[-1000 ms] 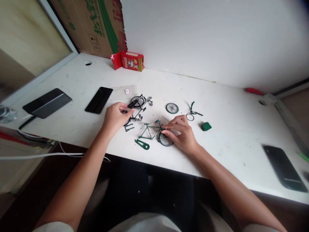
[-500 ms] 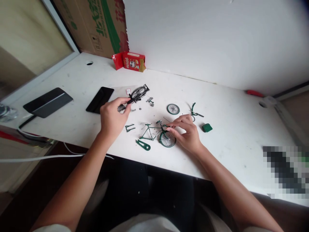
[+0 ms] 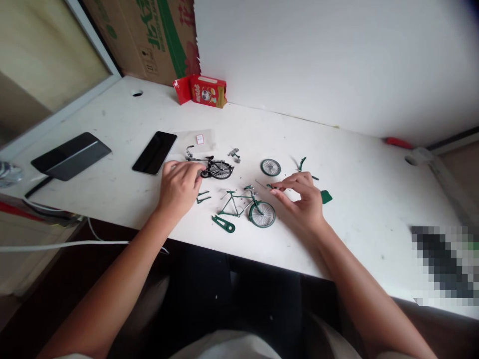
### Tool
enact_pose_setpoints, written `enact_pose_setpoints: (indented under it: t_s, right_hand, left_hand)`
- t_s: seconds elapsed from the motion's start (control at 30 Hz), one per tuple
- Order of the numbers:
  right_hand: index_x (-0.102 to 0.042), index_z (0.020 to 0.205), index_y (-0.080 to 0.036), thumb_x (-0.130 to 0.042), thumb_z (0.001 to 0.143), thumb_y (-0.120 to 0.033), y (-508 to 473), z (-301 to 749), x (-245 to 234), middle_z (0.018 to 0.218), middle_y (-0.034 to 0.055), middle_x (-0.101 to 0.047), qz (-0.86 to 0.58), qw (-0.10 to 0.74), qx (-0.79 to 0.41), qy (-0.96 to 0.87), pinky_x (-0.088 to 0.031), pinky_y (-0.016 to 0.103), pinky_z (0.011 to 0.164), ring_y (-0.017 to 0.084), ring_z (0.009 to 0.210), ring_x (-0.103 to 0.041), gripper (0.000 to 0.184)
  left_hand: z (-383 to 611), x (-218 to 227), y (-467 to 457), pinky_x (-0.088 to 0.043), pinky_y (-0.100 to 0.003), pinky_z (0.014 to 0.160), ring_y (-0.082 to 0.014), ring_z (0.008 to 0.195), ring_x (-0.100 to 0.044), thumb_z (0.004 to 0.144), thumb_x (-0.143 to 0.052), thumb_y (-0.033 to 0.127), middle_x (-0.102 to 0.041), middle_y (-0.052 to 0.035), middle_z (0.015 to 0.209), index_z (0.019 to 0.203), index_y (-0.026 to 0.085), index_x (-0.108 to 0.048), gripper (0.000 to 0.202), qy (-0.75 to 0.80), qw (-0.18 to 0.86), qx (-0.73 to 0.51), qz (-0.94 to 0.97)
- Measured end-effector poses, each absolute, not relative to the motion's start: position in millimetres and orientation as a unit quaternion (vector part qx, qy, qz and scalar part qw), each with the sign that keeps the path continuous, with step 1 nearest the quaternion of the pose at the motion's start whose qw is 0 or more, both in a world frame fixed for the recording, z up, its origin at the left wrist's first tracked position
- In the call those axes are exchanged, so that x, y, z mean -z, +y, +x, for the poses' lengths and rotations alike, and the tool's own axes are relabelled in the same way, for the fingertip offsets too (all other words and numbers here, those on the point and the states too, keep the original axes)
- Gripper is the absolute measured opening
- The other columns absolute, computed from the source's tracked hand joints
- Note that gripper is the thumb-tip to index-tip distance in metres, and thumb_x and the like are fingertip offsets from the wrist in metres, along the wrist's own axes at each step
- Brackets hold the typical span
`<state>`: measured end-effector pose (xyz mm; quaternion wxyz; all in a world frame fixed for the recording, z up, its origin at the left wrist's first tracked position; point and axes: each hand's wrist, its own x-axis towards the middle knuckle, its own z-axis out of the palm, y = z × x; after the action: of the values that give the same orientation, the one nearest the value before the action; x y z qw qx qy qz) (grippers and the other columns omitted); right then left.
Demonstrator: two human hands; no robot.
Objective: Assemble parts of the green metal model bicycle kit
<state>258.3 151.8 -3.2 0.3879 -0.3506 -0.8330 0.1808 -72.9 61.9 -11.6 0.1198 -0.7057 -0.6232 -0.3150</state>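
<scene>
At the left of the work area, my left hand [image 3: 180,185] is closed at the near side of a small black model bicycle [image 3: 220,170], its fingers covering one wheel. My right hand [image 3: 305,197] pinches a tiny dark green part [image 3: 270,186] between thumb and index finger, just above the table. Between the hands lies a green model bicycle frame [image 3: 235,203] with its spoked front wheel [image 3: 262,214] attached and no rear wheel on it. A loose spoked wheel [image 3: 270,167] rests beyond it. Closer to me is a green chain guard [image 3: 223,224].
A forked green piece [image 3: 203,196], a pedal crank piece [image 3: 234,155], a green mudguard [image 3: 301,163] and a green block [image 3: 326,196] lie around the bicycles. A black phone [image 3: 154,152], a dark folded case [image 3: 71,155] and a red box [image 3: 208,90] stand farther off.
My left hand has lowered the black bicycle to the table and turned it. My right hand has moved right, off the green bicycle's handlebar area, with a tiny green part in its fingertips.
</scene>
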Motion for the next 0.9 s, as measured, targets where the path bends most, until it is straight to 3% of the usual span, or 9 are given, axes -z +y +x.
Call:
enact_pose_setpoints:
  t_s: [0.13,0.43,0.53,0.63,0.73,0.9]
  right_hand:
    - [-0.083,0.101,-0.031,-0.080,0.093,-0.038,155,261,4,0.093,0.0040,-0.078,-0.367,0.388,-0.175,-0.827,-0.051,0.051,0.091,0.027,0.095,-0.066,0.011]
    - [-0.083,0.109,-0.032,-0.075,0.096,-0.044,173,277,5,0.094,0.0060,-0.079,-0.410,0.324,-0.155,-0.838,-0.053,0.051,0.089,0.031,0.101,-0.061,0.019]
    - [-0.083,0.107,-0.031,-0.074,0.096,-0.046,178,283,8,0.091,0.0080,-0.078,-0.417,0.300,-0.145,-0.846,-0.053,0.053,0.088,0.032,0.101,-0.056,0.021]
    - [-0.084,0.104,-0.030,-0.076,0.094,-0.045,179,287,11,0.093,0.0086,-0.077,-0.404,0.277,-0.148,-0.859,-0.052,0.054,0.090,0.033,0.103,-0.053,0.019]
    - [-0.084,0.104,-0.030,-0.080,0.091,-0.045,178,287,13,0.093,0.0089,-0.076,-0.396,0.270,-0.144,-0.866,-0.052,0.053,0.090,0.033,0.103,-0.052,0.020]
    - [-0.082,0.111,-0.028,-0.075,0.096,-0.041,178,277,5,0.088,0.0081,-0.076,-0.393,0.307,-0.097,-0.862,-0.050,0.051,0.088,0.030,0.096,-0.055,0.021]
  left_hand:
    - [-73,13,62,-0.043,-0.048,0.107,-0.0271,0.106,-0.076,0.093,-0.072,0.006,-0.081,-0.0077,0.120,0.134,0.020,-0.060,0.044,-0.623,0.084,0.314,-0.711]
    - [-73,4,48,-0.042,-0.051,0.112,-0.0311,0.127,-0.067,0.099,-0.071,0.019,-0.078,-0.0103,0.128,0.130,0.024,-0.066,0.032,-0.590,0.097,0.350,-0.721]
    - [-64,-6,35,-0.048,-0.048,0.104,-0.0295,0.116,-0.068,0.099,-0.070,0.019,-0.079,-0.0091,0.116,0.120,0.024,-0.070,0.021,-0.586,0.093,0.377,-0.711]
    - [-53,-18,22,-0.053,-0.040,0.094,-0.0236,0.100,-0.068,0.098,-0.074,0.021,-0.076,-0.0064,0.102,0.107,0.021,-0.072,0.010,-0.536,-0.031,0.348,-0.769]
    - [-46,-25,14,-0.053,-0.035,0.086,-0.0211,0.094,-0.067,0.091,-0.083,0.021,-0.073,-0.0041,0.097,0.100,0.019,-0.071,0.015,-0.517,-0.134,0.292,-0.793]
    - [-45,-21,8,-0.050,-0.033,0.081,-0.0199,0.087,-0.065,0.083,-0.089,0.014,-0.072,-0.0006,0.093,0.087,0.020,-0.069,0.021,-0.539,-0.192,0.231,-0.787]
